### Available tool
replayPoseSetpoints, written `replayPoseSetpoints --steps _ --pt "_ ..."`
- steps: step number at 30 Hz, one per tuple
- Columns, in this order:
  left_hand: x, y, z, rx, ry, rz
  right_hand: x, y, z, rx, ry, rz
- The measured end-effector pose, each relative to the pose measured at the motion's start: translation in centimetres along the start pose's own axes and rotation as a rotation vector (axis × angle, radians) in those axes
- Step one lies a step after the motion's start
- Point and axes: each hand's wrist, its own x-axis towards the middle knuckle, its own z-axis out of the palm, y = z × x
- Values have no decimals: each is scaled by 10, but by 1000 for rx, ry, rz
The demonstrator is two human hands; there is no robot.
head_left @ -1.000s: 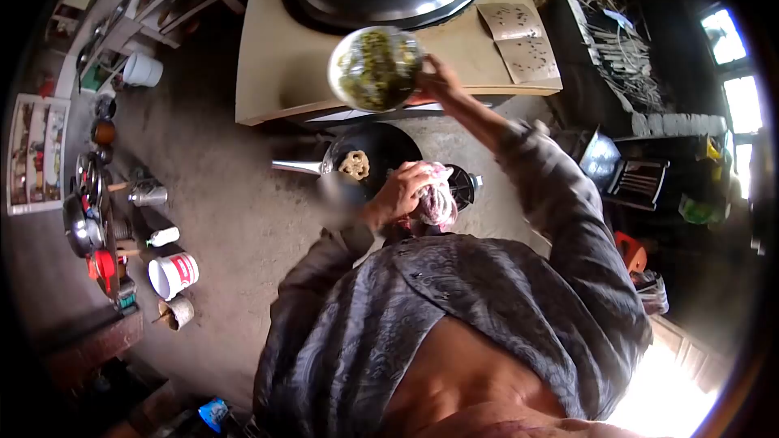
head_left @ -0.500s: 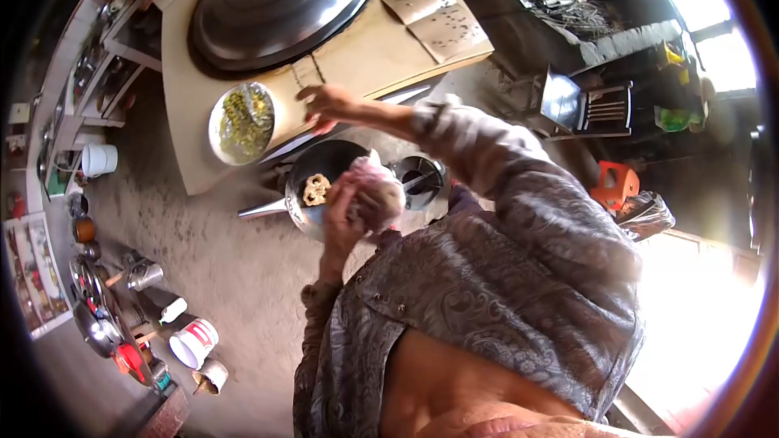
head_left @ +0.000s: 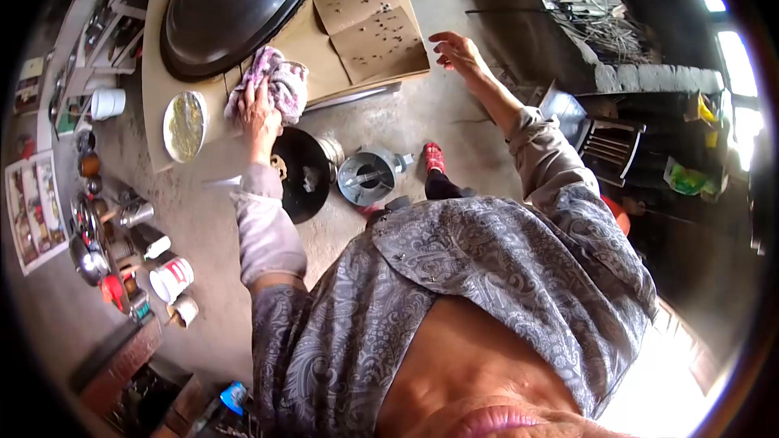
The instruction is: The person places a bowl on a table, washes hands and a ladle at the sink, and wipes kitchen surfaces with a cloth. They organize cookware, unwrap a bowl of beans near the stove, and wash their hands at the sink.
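Observation:
My left hand (head_left: 261,123) presses on a bunched pink-and-white cloth (head_left: 286,91), its fingers over the cloth at the table's edge. Just left of it, a white bowl (head_left: 168,131) holds a yellow-green mixture (head_left: 187,126) with something shiny in it. Below the hand sits a dark frying pan (head_left: 304,195), a pale brown piece of food (head_left: 278,166) at its left side, partly hidden by my wrist. My right hand (head_left: 457,52) is raised beyond the table's right corner, fingers apart, with nothing in it.
A large dark round lid (head_left: 235,12) and brown paper with dark specks (head_left: 372,28) lie on the table (head_left: 324,73). A metal stove (head_left: 367,177) stands beside the pan. Buckets (head_left: 171,279) and pots line the left; a chair (head_left: 610,148) stands right.
The cloth in my left hand has moved from over the pan up to the table edge. My right hand has swung away from the bowl to the right.

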Motion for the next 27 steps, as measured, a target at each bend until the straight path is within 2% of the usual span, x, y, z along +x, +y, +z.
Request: replayPoseSetpoints --steps 1,8,15,17,27 --pt "-1 -10 5 -72 27 50 1 -1 -2 -15 -11 -3" --pt "5 -28 20 -64 8 -4 7 17 2 69 -106 65" --pt "3 -21 17 -111 13 -46 7 23 8 67 -70 42" --pt "4 -18 16 -88 -51 -117 8 22 10 71 -44 36" --pt "5 -24 28 -93 2 -130 7 14 21 -9 -30 -5"
